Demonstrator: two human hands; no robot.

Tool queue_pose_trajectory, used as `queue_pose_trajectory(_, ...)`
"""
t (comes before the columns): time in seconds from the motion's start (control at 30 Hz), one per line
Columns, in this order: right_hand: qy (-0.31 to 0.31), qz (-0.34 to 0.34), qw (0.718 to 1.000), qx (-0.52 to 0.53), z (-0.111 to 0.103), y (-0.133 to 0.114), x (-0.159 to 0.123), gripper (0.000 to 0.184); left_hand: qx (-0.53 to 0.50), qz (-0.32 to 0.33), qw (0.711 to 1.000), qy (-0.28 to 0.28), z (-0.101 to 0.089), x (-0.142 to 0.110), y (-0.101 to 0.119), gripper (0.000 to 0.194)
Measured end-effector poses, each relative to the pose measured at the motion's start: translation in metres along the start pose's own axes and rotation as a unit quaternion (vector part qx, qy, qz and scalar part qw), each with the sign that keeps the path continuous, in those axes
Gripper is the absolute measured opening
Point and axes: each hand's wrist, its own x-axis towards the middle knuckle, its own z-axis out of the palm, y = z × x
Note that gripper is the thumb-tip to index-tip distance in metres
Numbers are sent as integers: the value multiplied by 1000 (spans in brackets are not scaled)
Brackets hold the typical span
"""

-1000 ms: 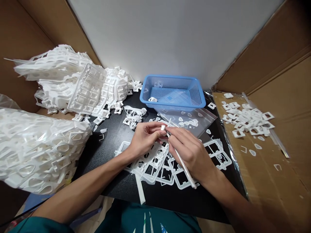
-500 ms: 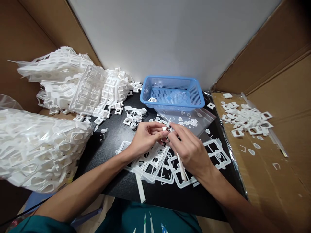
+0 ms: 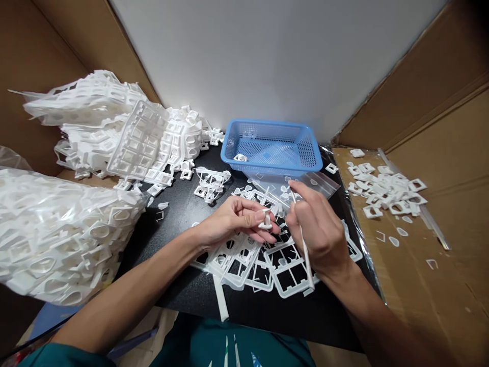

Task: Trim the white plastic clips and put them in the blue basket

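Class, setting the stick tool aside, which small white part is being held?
The white part pinched in the left hand. The white piece in the blue basket and the loose pile on the cardboard lie untouched.

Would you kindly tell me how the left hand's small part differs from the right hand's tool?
The small part is short and compact, while the tool is long and slender. The left hand pinches the small part; the tool runs through the right hand, its thicker end sticking out. Both look white.
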Motion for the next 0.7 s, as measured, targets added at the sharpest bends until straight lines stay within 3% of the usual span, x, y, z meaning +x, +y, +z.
queue_pose_trajectory(0.13,14,-18,998,59,0,-2,1,22,-42,9,999,16,-4,1,-2,35)
queue_pose_trajectory(0.3,32,14,993,115,3,-4,-3,24,-65,28,997,25,-5,4,-7,36)
queue_pose_trajectory(0.6,82,21,996,19,3,6,-9,24,-44,-24,998,-47,0,1,-5,32)
queue_pose_trajectory(0.7,125,65,990,-14,1,17,-7,23,-41,-54,994,-89,0,-1,-6,30)
